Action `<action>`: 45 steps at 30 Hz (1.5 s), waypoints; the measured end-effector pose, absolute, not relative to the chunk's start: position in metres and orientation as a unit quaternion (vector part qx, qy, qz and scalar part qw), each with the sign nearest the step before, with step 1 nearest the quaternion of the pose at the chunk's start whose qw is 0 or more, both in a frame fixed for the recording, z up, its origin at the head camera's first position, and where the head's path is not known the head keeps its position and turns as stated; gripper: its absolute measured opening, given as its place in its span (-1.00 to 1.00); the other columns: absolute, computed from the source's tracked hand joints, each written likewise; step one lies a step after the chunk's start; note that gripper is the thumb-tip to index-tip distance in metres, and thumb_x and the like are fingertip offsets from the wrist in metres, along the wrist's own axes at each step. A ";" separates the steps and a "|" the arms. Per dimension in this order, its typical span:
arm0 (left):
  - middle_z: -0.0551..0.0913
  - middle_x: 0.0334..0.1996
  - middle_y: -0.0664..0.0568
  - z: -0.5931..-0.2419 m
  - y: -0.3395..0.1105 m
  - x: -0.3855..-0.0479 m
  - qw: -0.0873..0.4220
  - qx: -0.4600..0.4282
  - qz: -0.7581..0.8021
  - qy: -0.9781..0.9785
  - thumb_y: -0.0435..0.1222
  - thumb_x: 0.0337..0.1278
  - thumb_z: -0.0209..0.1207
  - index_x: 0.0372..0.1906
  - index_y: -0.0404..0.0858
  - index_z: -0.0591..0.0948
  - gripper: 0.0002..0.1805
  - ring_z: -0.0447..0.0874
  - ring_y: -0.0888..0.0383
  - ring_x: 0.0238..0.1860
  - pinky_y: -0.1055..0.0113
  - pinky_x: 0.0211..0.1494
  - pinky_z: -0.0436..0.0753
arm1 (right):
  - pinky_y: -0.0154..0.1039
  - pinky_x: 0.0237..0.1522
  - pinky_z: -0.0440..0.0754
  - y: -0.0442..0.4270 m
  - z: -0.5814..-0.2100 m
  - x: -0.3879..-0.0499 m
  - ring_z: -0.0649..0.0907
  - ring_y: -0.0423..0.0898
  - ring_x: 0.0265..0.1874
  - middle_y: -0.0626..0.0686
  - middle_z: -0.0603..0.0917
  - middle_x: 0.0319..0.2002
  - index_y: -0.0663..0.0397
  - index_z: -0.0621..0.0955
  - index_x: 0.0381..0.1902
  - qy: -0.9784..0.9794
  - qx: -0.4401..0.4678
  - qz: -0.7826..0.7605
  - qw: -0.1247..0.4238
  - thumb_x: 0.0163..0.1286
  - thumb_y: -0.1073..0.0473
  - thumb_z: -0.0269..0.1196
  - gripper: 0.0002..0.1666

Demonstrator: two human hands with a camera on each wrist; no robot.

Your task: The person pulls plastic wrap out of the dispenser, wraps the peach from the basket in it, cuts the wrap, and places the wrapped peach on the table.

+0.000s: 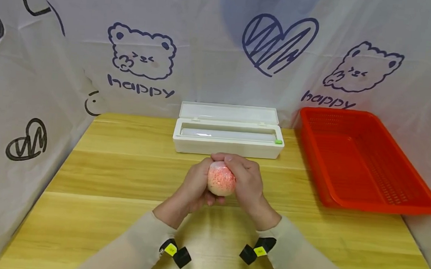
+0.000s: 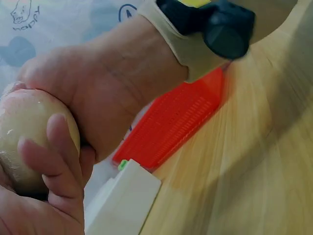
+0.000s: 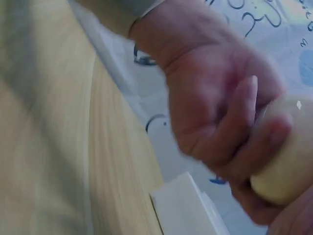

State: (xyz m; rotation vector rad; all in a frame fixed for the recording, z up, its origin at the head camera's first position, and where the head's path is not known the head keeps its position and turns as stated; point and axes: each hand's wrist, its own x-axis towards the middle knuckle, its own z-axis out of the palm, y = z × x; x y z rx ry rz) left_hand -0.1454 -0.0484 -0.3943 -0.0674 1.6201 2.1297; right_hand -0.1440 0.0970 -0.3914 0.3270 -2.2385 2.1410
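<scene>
A round peach (image 1: 221, 181), speckled pink-red over cream, is held between both hands above the table. Its surface glints as if covered in clear film. My left hand (image 1: 193, 185) cups it from the left and below, fingers curled under it. From the right, my right hand (image 1: 249, 182) grips it, with the thumb over its upper side. In the left wrist view the pale underside of the peach (image 2: 24, 132) shows between the fingers. The right wrist view shows the left hand (image 3: 215, 107) around the peach's far side; the right hand is mostly cut off.
Behind the hands stands a white cling film dispenser (image 1: 227, 148), lid raised, with a green slider (image 1: 278, 142) at its right end. A red plastic basket (image 1: 319, 171) sits at the right of the wooden table (image 1: 112, 210). Printed white cloth (image 1: 205, 67) hangs around the table.
</scene>
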 end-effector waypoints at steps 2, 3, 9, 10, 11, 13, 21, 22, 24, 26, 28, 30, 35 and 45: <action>0.71 -0.58 -0.03 -0.395 -0.049 -0.145 0.219 -0.026 0.763 0.607 0.00 0.53 -0.27 -0.01 -0.32 0.60 -0.45 0.71 0.13 -0.70 0.39 -0.73 0.53 | -0.12 0.24 0.60 0.096 -0.392 -0.144 0.74 -0.06 0.11 0.06 0.83 0.03 0.14 0.82 -0.02 -0.725 0.086 0.683 0.019 0.60 0.08 0.04 -0.55; 0.72 -0.54 -0.04 -0.395 -0.049 -0.145 0.204 -0.026 0.752 0.626 0.01 0.55 -0.28 0.04 -0.32 0.61 -0.42 0.72 0.12 -0.69 0.35 -0.71 0.58 | -0.17 0.21 0.62 0.096 -0.391 -0.144 0.75 -0.07 0.08 0.06 0.84 0.01 0.14 0.83 -0.04 -0.727 0.073 0.683 0.022 0.60 0.09 0.04 -0.55; 0.67 -0.03 -0.23 -0.390 -0.048 -0.144 0.128 0.009 0.702 0.701 0.15 0.67 -0.30 0.35 -0.31 0.48 -0.32 0.76 0.05 -0.39 -0.04 -0.31 0.82 | -0.25 0.08 0.66 0.096 -0.385 -0.150 0.73 -0.05 0.03 0.08 0.83 -0.01 0.15 0.82 -0.03 -0.732 -0.015 0.681 0.019 0.62 0.04 0.01 -0.51; 0.61 0.07 -0.23 -0.389 -0.047 -0.143 0.127 0.023 0.699 0.704 0.16 0.68 -0.30 0.38 -0.31 0.44 -0.31 0.75 0.05 -0.31 -0.07 -0.26 0.82 | -0.23 0.13 0.65 0.096 -0.385 -0.151 0.71 -0.05 0.06 0.08 0.82 0.03 0.14 0.81 0.01 -0.735 -0.019 0.678 0.010 0.63 0.01 0.00 -0.50; 0.54 0.14 -0.23 -0.388 -0.046 -0.142 0.127 0.035 0.696 0.706 0.15 0.69 -0.30 0.40 -0.32 0.41 -0.32 0.73 0.06 -0.25 -0.06 -0.24 0.82 | -0.18 0.19 0.63 0.096 -0.384 -0.151 0.69 -0.04 0.10 0.06 0.80 0.07 0.11 0.80 0.04 -0.740 -0.018 0.673 0.000 0.65 -0.02 -0.03 -0.48; 0.49 0.16 -0.21 -0.388 -0.045 -0.142 0.125 0.041 0.695 0.707 0.15 0.70 -0.30 0.40 -0.32 0.39 -0.33 0.68 0.07 -0.25 0.01 -0.25 0.83 | -0.10 0.35 0.55 0.096 -0.384 -0.152 0.66 -0.06 0.22 0.02 0.77 0.17 0.08 0.76 0.14 -0.746 -0.004 0.666 -0.017 0.67 -0.05 -0.06 -0.46; 0.63 -0.08 -0.13 -0.392 -0.038 -0.144 0.135 -0.011 0.737 0.662 0.20 0.65 -0.24 0.31 -0.20 0.58 -0.34 0.74 0.09 -0.43 0.14 -0.38 0.81 | -0.18 0.21 0.61 0.085 -0.390 -0.146 0.71 -0.09 0.05 0.06 0.82 -0.02 0.15 0.81 -0.03 -0.701 -0.021 0.712 0.037 0.61 0.02 0.07 -0.56; 0.64 -0.11 -0.13 -0.393 -0.038 -0.144 0.129 -0.012 0.739 0.661 0.19 0.65 -0.22 0.30 -0.21 0.58 -0.35 0.74 0.09 -0.46 0.14 -0.41 0.81 | -0.21 0.16 0.62 0.083 -0.390 -0.146 0.71 -0.09 0.00 0.07 0.83 -0.06 0.18 0.81 -0.07 -0.691 -0.030 0.720 0.049 0.59 0.05 0.09 -0.57; 0.64 -0.14 -0.12 -0.395 -0.036 -0.144 0.112 -0.012 0.741 0.662 0.14 0.65 -0.20 0.28 -0.25 0.58 -0.37 0.72 0.10 -0.52 0.16 -0.46 0.79 | -0.26 0.11 0.64 0.081 -0.390 -0.146 0.73 -0.10 -0.04 0.05 0.84 -0.12 0.21 0.82 -0.12 -0.678 -0.043 0.731 0.063 0.56 0.08 0.10 -0.59; 0.63 -0.19 -0.12 -0.396 -0.035 -0.143 0.098 -0.017 0.743 0.661 0.09 0.65 -0.20 0.23 -0.32 0.57 -0.39 0.70 0.10 -0.57 0.19 -0.51 0.76 | -0.27 0.10 0.64 0.080 -0.390 -0.147 0.74 -0.10 -0.06 0.05 0.85 -0.15 0.26 0.81 -0.12 -0.661 -0.049 0.746 0.066 0.54 0.12 0.10 -0.59; 0.62 -0.20 -0.12 -0.397 -0.035 -0.143 0.091 -0.016 0.746 0.659 0.06 0.65 -0.22 0.20 -0.37 0.56 -0.40 0.69 0.10 -0.57 0.21 -0.52 0.76 | -0.27 0.13 0.65 0.081 -0.390 -0.147 0.74 -0.09 -0.03 0.04 0.84 -0.15 0.30 0.80 -0.09 -0.645 -0.048 0.761 0.053 0.55 0.13 0.09 -0.58; 0.62 -0.18 -0.13 -0.398 -0.036 -0.143 0.091 -0.013 0.748 0.657 0.02 0.66 -0.24 0.20 -0.38 0.54 -0.42 0.69 0.10 -0.54 0.22 -0.50 0.76 | -0.27 0.17 0.65 0.083 -0.391 -0.149 0.73 -0.07 0.03 0.04 0.83 -0.10 0.35 0.76 -0.02 -0.622 -0.041 0.781 0.029 0.58 0.16 0.06 -0.57; 0.61 -0.06 -0.18 -0.399 -0.038 -0.142 0.110 0.000 0.756 0.646 -0.01 0.68 -0.28 0.24 -0.36 0.49 -0.44 0.74 0.09 -0.36 0.04 -0.29 0.83 | -0.26 0.25 0.64 0.092 -0.392 -0.152 0.67 -0.04 0.17 0.14 0.74 0.11 0.43 0.66 0.15 -0.587 -0.009 0.809 -0.042 0.65 0.14 0.00 -0.52; 0.57 0.01 -0.17 -0.394 -0.036 -0.140 0.126 -0.007 0.743 0.658 0.08 0.66 -0.19 0.34 -0.27 0.50 -0.41 0.74 0.07 -0.37 0.12 -0.40 0.81 | -0.28 0.08 0.66 0.084 -0.392 -0.150 0.76 -0.15 -0.11 0.06 0.86 -0.17 0.27 0.83 -0.16 -0.679 -0.052 0.730 0.053 0.45 0.15 0.24 -0.68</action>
